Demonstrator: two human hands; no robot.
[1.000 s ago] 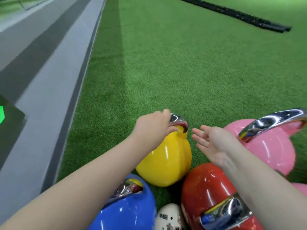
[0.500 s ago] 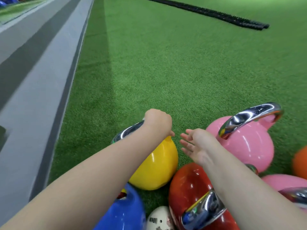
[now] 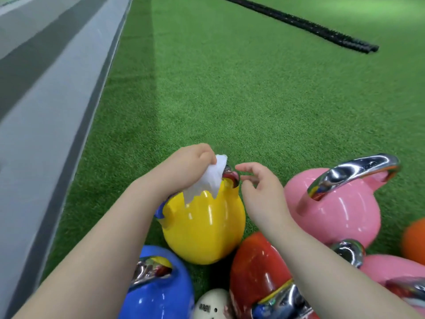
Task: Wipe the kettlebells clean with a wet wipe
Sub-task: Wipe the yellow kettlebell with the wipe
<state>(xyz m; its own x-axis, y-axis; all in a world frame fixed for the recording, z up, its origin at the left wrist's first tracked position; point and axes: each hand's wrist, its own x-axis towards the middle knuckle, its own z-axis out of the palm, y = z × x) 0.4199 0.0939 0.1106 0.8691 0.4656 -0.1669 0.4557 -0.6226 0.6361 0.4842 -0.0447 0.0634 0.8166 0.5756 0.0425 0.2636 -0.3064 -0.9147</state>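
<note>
A yellow kettlebell (image 3: 203, 229) with a chrome handle stands on the green turf. My left hand (image 3: 188, 166) grips a white wet wipe (image 3: 212, 178) and presses it on the handle at the top of the yellow kettlebell. The wipe hangs down over the bell's upper side. My right hand (image 3: 259, 187) hovers just right of the handle, fingers curled and apart, holding nothing. Most of the handle is hidden under the wipe and my left hand.
Around the yellow one crowd a blue kettlebell (image 3: 158, 295), a red kettlebell (image 3: 257, 270), a white kettlebell (image 3: 212, 305) and two pink kettlebells (image 3: 333, 210); an orange one (image 3: 414, 240) shows at the right edge. Grey flooring (image 3: 46, 111) runs along the left. A black rope (image 3: 299, 24) lies far off.
The white wipe now shows in my left hand over the handle. The yellow kettlebell has turned. My right hand's fingers have curled closer to the handle.
</note>
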